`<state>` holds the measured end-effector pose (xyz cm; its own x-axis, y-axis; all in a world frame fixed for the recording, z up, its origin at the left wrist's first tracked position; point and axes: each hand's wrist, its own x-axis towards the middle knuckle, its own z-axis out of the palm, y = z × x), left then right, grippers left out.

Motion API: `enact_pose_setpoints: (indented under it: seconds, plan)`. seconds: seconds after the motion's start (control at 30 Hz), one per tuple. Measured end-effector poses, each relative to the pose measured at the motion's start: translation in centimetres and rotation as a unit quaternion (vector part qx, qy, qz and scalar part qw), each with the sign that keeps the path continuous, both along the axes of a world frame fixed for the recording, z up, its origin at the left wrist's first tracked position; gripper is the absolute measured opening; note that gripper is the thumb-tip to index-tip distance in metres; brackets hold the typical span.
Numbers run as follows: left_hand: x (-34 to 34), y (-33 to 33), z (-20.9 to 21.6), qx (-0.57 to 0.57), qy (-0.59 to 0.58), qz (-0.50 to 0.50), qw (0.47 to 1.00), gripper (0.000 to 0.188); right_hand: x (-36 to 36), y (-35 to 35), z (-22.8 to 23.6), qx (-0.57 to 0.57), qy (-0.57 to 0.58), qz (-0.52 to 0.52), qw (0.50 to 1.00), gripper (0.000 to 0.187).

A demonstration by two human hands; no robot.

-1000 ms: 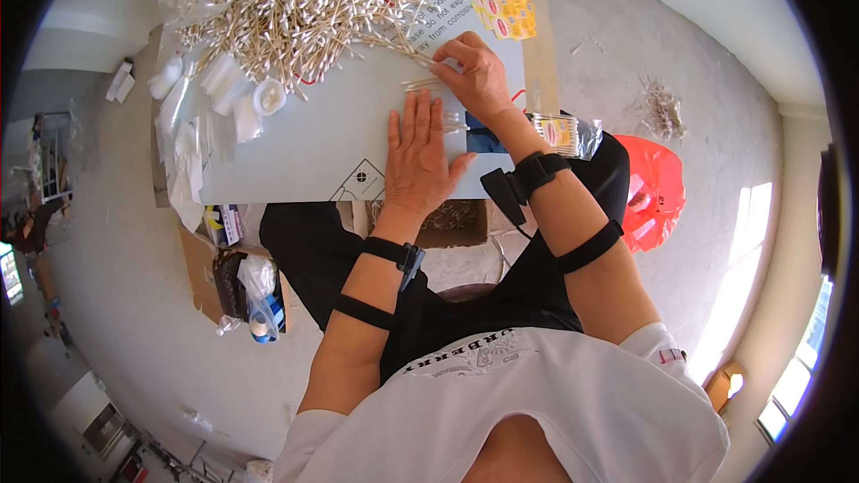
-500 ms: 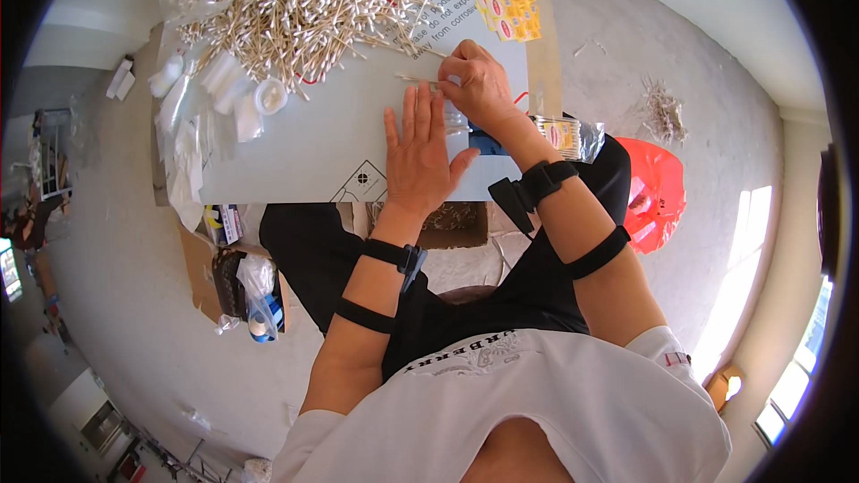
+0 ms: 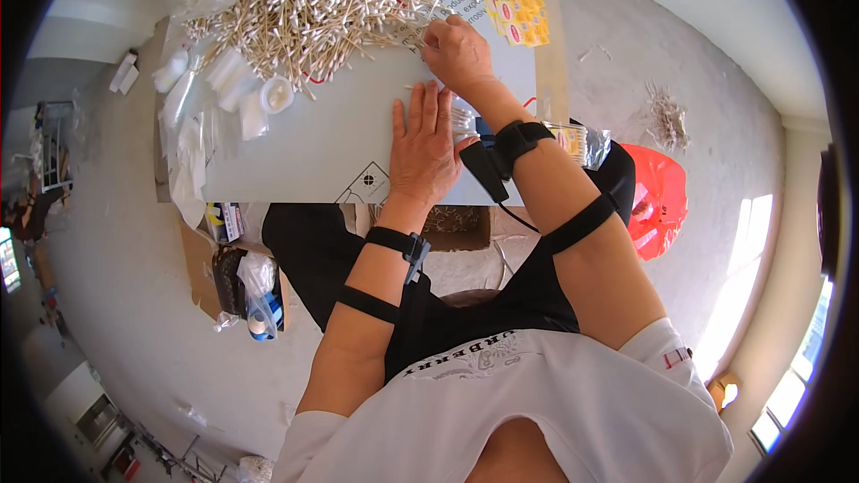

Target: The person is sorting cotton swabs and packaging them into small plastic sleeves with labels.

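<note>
My left hand (image 3: 422, 150) lies flat on the grey tabletop sheet (image 3: 300, 152), its fingers stretched forward. A cotton swab tip shows just beyond those fingertips. Beside its thumb sits a small group of white-tipped swabs (image 3: 462, 121), partly covered by my right forearm. My right hand (image 3: 458, 55) is farther forward, at the right edge of a large heap of cotton swabs (image 3: 309, 13). Its fingers are curled closed, and whatever is between them is hidden. Yellow printed cards (image 3: 519, 13) lie spread to the right of that hand.
Clear plastic bags (image 3: 188, 148) and a white round tub (image 3: 277, 95) lie at the table's left. A filled swab pack (image 3: 567, 138) rests at the right edge. An open cardboard box (image 3: 458, 225) stands below the table; a red bag (image 3: 658, 201) is on the floor.
My right hand has moved forward and slightly left, away from the left fingertips to the heap's edge. The left hand remains flat, almost in place.
</note>
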<state>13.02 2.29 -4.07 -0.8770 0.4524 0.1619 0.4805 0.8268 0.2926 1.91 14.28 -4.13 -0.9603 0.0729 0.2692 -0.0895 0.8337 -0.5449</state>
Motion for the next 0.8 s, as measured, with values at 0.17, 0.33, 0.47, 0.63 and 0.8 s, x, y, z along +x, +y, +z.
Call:
enact_pose_setpoints:
  seconds: [0.17, 0.33, 0.47, 0.63, 0.8]
  plan:
    - [0.1, -0.1, 0.0, -0.006, -0.005, 0.004, 1.0, 0.076, 1.3, 2.0, 0.0, -0.001, 0.001, 0.014, 1.0, 0.01]
    - [0.2, -0.3, -0.1, 0.012, 0.007, -0.002, 1.0, 0.078, 3.8, 3.4, 0.7, -0.031, -0.029, 0.044, 0.998, 0.004]
    - [0.3, -0.1, -0.1, 0.034, 0.016, -0.006, 0.999, 0.079, 6.0, 4.1, 0.7, -0.063, -0.028, 0.098, 0.993, 0.007]
    - [0.6, -0.3, 0.1, 0.001, -0.004, -0.018, 1.0, 0.08, 8.2, 4.4, 0.3, -0.153, -0.026, 0.113, 0.981, 0.02]
    - [1.1, -0.6, 0.0, 0.081, -0.009, 0.022, 0.996, 0.082, 10.2, 4.5, 0.0, -0.128, 0.055, 0.024, 0.99, 0.021]
